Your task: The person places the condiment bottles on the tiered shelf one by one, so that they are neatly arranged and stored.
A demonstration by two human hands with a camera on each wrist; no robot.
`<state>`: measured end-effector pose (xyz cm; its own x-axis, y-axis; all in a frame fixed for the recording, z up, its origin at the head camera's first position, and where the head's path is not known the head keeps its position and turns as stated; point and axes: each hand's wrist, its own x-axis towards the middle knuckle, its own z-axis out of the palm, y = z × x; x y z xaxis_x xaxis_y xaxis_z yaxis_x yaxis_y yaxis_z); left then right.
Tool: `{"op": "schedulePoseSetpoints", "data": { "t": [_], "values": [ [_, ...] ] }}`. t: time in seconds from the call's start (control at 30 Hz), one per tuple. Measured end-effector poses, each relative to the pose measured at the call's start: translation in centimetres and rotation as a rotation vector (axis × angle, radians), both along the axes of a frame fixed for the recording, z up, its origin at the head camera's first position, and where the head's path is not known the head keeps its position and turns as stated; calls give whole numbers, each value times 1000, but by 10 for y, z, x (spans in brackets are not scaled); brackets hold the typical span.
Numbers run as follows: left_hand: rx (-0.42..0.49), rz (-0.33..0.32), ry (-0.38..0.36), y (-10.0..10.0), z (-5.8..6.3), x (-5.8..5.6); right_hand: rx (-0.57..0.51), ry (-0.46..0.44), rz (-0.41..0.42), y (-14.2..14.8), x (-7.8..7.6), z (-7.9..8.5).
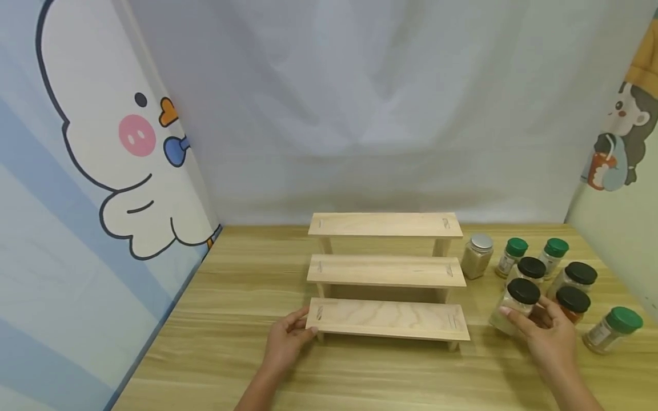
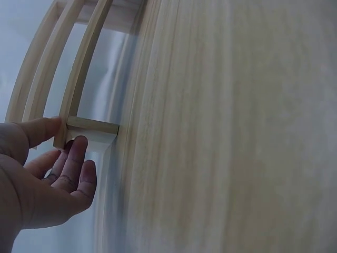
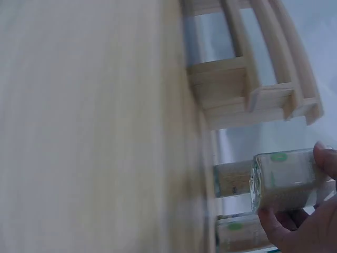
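Observation:
A three-tier wooden shelf rack (image 1: 385,317) stands on the table. Its lowest board is pinched at the left end by my left hand (image 1: 285,345), thumb on top and fingers beneath, as the left wrist view shows. My right hand (image 1: 555,337) grips a clear glass spice jar (image 1: 510,311) with a black lid and pale contents, to the right of the rack. In the right wrist view this jar (image 3: 289,176) hangs off the tabletop, slightly tilted, with thumb and fingers round its sides. All three boards of the rack are bare.
Behind the held jar stands a silver-lidded jar (image 1: 477,257). Several more jars cluster at right, among them a black-lidded one with reddish contents (image 1: 572,305) and a green-lidded one (image 1: 612,331) near the right wall. A pale curtain (image 1: 360,114) hangs behind the rack.

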<state>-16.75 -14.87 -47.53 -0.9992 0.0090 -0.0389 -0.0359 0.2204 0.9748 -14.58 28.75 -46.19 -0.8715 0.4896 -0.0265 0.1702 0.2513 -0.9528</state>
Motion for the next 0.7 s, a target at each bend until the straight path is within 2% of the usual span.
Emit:
{"op": "schedulePoseSetpoints", "data": {
  "t": [0.13,0.43,0.7],
  "values": [
    [8,17,12,2,-1,-1,7,12,-26,-5,2,9],
    [-11,-8,6,-1,-1,1,-51,99,23,-24,1,32],
    [-41,-32,7,-3,0,1,63,194,44,-50,-2,62]
  ]
}}
